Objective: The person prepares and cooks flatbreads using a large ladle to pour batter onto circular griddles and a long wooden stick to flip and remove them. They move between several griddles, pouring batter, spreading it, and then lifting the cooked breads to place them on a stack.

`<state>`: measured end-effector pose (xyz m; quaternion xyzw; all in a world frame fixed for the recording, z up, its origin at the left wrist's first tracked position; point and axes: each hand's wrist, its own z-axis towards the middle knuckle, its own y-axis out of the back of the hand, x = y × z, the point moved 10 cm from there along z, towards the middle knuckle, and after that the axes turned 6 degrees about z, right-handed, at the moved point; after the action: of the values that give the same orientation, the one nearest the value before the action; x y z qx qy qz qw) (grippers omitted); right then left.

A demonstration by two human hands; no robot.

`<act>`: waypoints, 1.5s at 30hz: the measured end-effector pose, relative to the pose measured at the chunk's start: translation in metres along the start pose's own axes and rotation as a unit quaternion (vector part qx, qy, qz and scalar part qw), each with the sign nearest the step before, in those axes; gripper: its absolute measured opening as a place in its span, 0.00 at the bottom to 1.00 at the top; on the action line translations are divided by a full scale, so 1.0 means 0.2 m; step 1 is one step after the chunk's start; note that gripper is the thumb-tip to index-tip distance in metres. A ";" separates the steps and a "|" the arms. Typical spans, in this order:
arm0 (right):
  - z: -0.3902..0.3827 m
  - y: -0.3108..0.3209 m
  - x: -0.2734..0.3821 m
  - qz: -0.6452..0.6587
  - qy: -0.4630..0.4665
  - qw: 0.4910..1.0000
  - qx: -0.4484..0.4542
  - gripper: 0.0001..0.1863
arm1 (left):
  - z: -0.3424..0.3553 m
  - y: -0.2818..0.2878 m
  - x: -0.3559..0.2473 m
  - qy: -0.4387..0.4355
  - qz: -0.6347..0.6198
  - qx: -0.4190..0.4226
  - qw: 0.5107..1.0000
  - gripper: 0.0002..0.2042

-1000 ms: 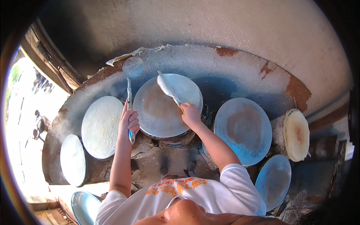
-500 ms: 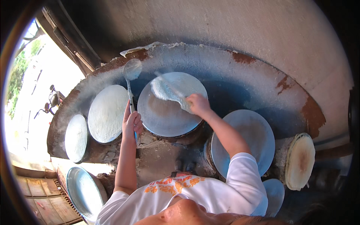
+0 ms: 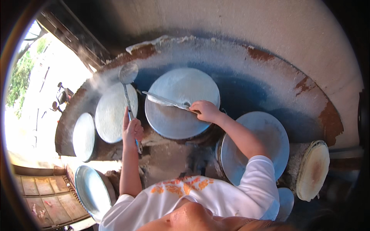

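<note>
My left hand (image 3: 133, 131) is closed around the handle of a long metal ladle (image 3: 128, 73). Its bowl points away from me, above the gap between two round griddles. In my right hand (image 3: 207, 111) is a thin, flat batter spreader (image 3: 165, 99), gripped at its near end. The blade lies across the middle griddle (image 3: 173, 125), pointing left, with white batter gathered along it. Beyond the blade, pale wet batter (image 3: 185, 81) coats the far half of that griddle; the near half shows bare grey metal.
On the left are two batter-coated griddles (image 3: 115, 115) (image 3: 83, 136). A bare griddle (image 3: 256, 146) sits under my right forearm. Farther right, a stack of flat round pancakes (image 3: 314, 169) rests on a stand. A wide basin (image 3: 90, 192) stands at the lower left. Behind the griddles curves a rusty-edged metal shield (image 3: 239, 73).
The spreader has turned to a flatter angle, and batter now covers the griddle's far half. My left hand has shifted the ladle slightly left.
</note>
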<state>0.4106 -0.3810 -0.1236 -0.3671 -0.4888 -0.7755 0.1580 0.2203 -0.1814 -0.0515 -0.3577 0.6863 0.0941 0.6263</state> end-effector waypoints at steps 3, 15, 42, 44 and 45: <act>-0.11 0.06 0.00 0.073 -0.033 0.995 0.066 0.22 | -0.07 0.04 0.01 0.003 0.056 0.022 0.998 0.30; -0.10 0.18 -0.08 0.061 -0.125 0.989 0.048 0.22 | -0.14 0.01 -0.02 0.027 0.090 0.003 0.996 0.30; -0.94 -0.62 0.69 0.219 -0.217 0.888 -0.340 0.21 | -0.65 0.43 -0.07 -0.138 0.348 0.207 0.904 0.30; -0.39 -0.98 0.68 0.436 -0.239 0.805 -0.325 0.17 | -0.55 0.36 -0.25 -0.090 0.222 0.196 0.951 0.30; -0.10 -1.18 0.70 0.530 -0.255 0.744 -0.317 0.15 | -0.54 0.36 -0.31 -0.100 0.188 0.189 0.959 0.30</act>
<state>0.1650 -0.2718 -0.1796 -0.7798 0.0372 -0.5546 0.2879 0.0883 -0.1674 0.0049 -0.0858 0.6801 0.1141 0.7191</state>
